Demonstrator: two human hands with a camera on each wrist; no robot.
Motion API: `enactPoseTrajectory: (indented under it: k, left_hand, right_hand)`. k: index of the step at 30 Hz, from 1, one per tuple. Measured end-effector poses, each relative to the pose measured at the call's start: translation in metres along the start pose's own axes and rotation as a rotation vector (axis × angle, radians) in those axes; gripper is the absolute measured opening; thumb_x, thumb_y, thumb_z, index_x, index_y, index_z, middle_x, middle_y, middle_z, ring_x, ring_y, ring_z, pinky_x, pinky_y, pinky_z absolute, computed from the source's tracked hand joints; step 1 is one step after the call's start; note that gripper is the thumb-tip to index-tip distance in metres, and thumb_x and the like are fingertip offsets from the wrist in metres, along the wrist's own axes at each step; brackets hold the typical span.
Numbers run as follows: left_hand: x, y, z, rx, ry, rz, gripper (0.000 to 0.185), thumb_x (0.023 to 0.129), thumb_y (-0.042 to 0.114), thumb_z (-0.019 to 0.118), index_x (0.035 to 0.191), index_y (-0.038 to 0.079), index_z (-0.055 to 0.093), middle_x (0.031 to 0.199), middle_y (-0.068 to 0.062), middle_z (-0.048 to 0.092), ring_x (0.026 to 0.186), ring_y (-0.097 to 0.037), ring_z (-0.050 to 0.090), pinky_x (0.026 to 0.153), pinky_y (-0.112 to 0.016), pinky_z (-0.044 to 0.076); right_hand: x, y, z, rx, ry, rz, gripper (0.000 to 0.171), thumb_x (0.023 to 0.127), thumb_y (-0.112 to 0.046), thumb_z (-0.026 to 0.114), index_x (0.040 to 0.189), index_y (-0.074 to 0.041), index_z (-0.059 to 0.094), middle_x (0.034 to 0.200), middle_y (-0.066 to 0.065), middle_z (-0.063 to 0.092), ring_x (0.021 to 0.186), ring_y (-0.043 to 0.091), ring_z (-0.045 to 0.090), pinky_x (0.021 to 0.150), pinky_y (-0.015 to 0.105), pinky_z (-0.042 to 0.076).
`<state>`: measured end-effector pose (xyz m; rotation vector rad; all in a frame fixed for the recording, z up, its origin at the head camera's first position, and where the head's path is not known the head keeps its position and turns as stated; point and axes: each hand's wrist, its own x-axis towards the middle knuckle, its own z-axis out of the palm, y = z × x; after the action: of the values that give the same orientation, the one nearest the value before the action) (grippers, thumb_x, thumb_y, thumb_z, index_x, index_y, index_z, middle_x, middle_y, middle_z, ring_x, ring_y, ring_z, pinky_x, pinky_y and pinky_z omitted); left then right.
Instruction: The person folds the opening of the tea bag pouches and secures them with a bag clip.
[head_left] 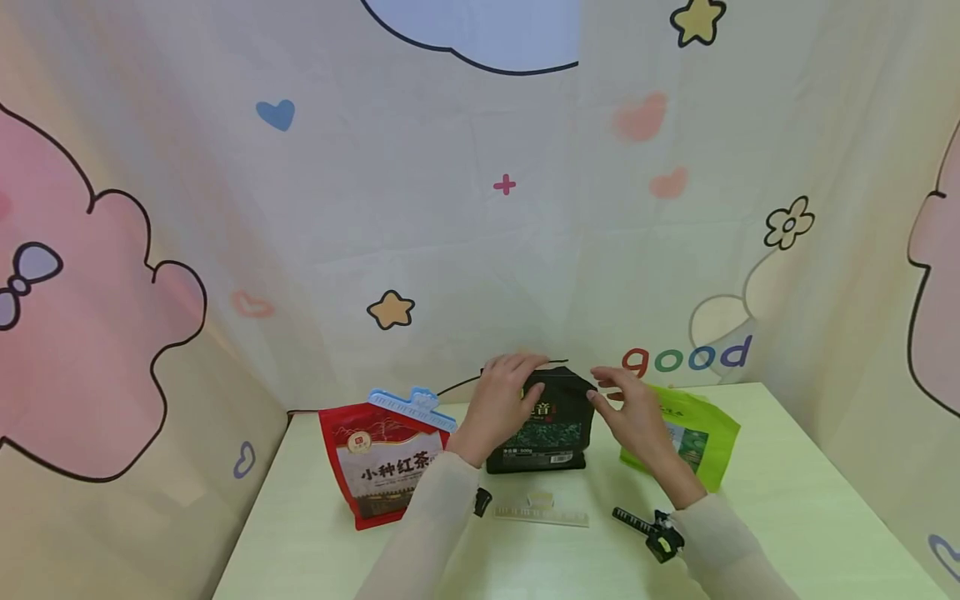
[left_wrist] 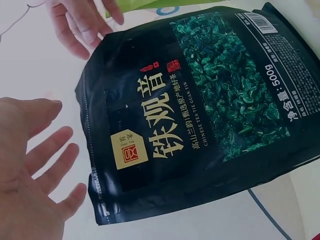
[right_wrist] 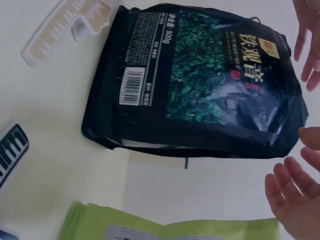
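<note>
On the table (head_left: 780, 500), hands partly hide the black bag's (head_left: 551, 429) top.

Black tea bag (head_left: 542, 425), green leaf print.

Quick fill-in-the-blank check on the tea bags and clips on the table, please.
1. The black tea bag stands between the two ____.
2. A blue clip sits on the ____ tea bag.
3. Right of the black bag lies a ____ bag.
4. The beige clip lies in ____ of the black bag.

Missing: hands; red; green; front
</note>
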<state>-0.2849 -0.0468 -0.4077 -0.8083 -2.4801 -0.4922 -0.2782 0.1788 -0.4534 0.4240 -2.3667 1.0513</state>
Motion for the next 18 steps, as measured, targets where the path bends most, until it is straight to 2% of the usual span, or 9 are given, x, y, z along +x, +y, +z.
enactPoseTrajectory:
  k: [3, 10, 15, 18]
  left_hand:
    - [0.005, 0.0, 0.002, 0.028, -0.053, -0.03, 0.039, 0.097, 0.028, 0.063, 0.135, 0.022, 0.058, 0.135, 0.002, 0.061, 0.127, -0.018, 0.055, 0.11, -0.039, 0.04]
    - [0.018, 0.0, 0.007, 0.012, -0.158, -0.067, 0.039, 0.098, 0.03, 0.06, 0.136, 0.023, 0.058, 0.135, 0.003, 0.062, 0.126, -0.016, 0.057, 0.108, -0.039, 0.041]
    - [0.025, -0.003, 0.01, 0.022, -0.179, -0.058, 0.032, 0.098, 0.026, 0.062, 0.129, 0.025, 0.063, 0.126, 0.006, 0.067, 0.114, -0.015, 0.063, 0.1, -0.037, 0.047]
    - [0.024, -0.004, 0.012, 0.011, -0.188, -0.078, 0.031, 0.097, 0.024, 0.062, 0.128, 0.024, 0.064, 0.122, 0.005, 0.069, 0.109, -0.016, 0.065, 0.099, -0.037, 0.048]
  right_hand:
    - [0.0, 0.005, 0.003, 0.028, -0.032, 0.053, 0.036, 0.093, -0.014, 0.068, 0.127, -0.005, 0.061, 0.121, 0.017, 0.065, 0.105, 0.034, 0.065, 0.086, 0.05, 0.056]
    - [0.001, 0.011, 0.008, 0.049, -0.055, 0.12, 0.034, 0.095, -0.016, 0.066, 0.127, -0.006, 0.062, 0.116, 0.016, 0.068, 0.105, 0.034, 0.067, 0.088, 0.048, 0.055]
    - [0.002, 0.012, 0.014, 0.069, -0.059, 0.154, 0.03, 0.094, -0.015, 0.066, 0.123, -0.006, 0.065, 0.113, 0.016, 0.071, 0.102, 0.033, 0.069, 0.087, 0.047, 0.056]
    - [0.002, 0.013, 0.018, 0.074, -0.077, 0.167, 0.029, 0.094, -0.014, 0.066, 0.122, -0.006, 0.065, 0.111, 0.016, 0.071, 0.101, 0.033, 0.07, 0.086, 0.046, 0.057]
